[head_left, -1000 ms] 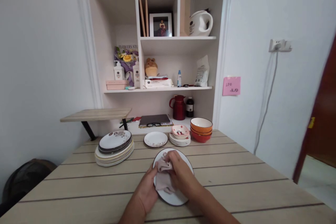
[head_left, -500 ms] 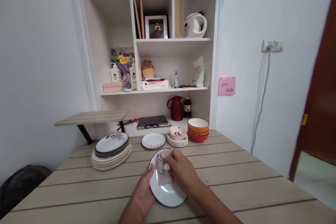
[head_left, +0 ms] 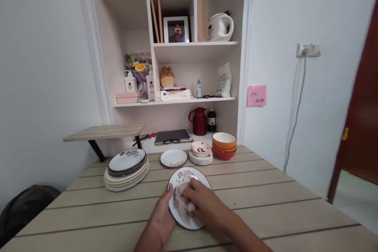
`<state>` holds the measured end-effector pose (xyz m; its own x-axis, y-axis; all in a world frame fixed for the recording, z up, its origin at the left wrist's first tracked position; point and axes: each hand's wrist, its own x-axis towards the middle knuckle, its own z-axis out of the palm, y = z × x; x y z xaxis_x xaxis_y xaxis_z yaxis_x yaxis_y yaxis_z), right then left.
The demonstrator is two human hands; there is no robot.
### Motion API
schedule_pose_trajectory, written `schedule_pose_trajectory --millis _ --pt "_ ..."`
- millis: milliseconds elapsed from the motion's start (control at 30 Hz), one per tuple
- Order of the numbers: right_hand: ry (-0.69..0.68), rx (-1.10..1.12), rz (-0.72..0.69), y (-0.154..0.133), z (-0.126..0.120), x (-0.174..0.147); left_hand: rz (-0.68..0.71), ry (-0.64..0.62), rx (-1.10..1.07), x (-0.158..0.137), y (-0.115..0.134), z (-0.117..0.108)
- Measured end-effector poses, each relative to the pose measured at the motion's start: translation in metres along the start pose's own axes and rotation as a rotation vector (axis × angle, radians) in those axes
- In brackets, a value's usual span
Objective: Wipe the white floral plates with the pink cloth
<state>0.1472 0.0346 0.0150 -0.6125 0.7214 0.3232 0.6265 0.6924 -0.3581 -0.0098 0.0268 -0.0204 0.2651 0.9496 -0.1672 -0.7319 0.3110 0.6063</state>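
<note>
A white plate with a dark rim and a brown floral print is tilted towards me above the near part of the table. My left hand grips its left edge, thumb on the upper face and the other fingers hidden beneath. Bunched in my right hand is a pale pink cloth, pressed against the plate's face left of its middle. Beyond it, another floral plate lies flat on the table.
On the left stands a stack of plates beside a small raised wooden shelf. Small dishes and a stack of orange and red bowls sit at the back right of the slatted table. A red jug stands behind.
My right hand has drawn the cloth down the plate towards me, uncovering the floral print near the far rim. My left hand keeps its grip on the edge.
</note>
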Motion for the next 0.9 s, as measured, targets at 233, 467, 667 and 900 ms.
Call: schedule_pose_trajectory --millis 233,467,667,900 --pt "0.167 -0.054 0.018 -0.014 0.01 0.009 0.045 0.035 0.012 0.003 -0.001 0.002" --pt "0.143 -0.15 0.173 0.003 -0.005 0.011 0.041 0.021 -0.036 -0.005 0.0 0.009" --pt "0.074 -0.215 0.231 0.009 -0.008 0.0 0.011 0.008 -0.042 -0.006 0.001 0.006" --pt "0.068 -0.125 0.014 -0.011 0.007 0.002 -0.015 0.051 0.029 -0.003 0.001 0.005"
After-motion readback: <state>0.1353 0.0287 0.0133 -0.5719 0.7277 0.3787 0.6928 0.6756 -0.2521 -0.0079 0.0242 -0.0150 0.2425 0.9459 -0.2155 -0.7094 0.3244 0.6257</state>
